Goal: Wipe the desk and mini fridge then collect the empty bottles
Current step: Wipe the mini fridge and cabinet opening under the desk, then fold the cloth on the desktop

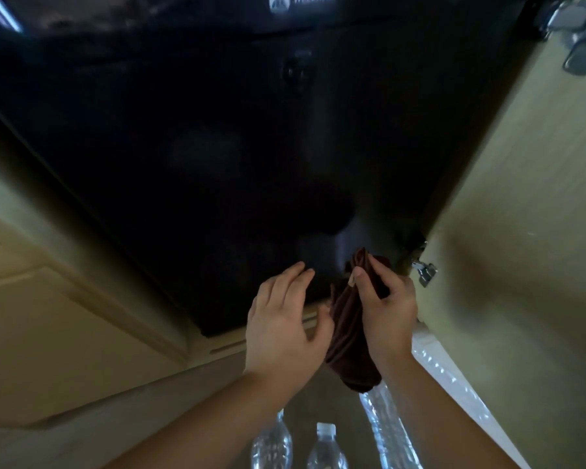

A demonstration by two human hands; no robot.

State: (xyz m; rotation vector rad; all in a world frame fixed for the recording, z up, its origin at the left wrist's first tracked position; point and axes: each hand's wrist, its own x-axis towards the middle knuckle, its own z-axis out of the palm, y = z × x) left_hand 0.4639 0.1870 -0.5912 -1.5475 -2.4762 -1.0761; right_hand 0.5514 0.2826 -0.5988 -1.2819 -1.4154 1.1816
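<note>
A: Where is the cloth (pixel 349 333) held?

B: It is pinched by the right hand (pixel 389 309), with the thumb curled over its upper folds, at the lower right corner of the fridge (pixel 217 164). The rest is left hanging in a bunch below the palm, between the 2 hands.

A: And the left hand (pixel 281 319)?

B: It is spread and nothing is gripped. Its fingertips (pixel 300 267) are seen against the dark fridge door, just beside the cloth; whether the door is touched cannot be told.

A: What is seen to the right?

B: A cabinet door (pixel 521 231) is swung open there, with a hinge (pixel 425 270) near the right hand.

A: Which containers are seen?

B: 3 clear ones, low between the forearms. A capped bottle (pixel 326 448) and a second bottle (pixel 272 441) are stood upright, side by side. A crumpled bottle (pixel 386 431) is laid slanting beside the right forearm. What is held in them cannot be told.
</note>
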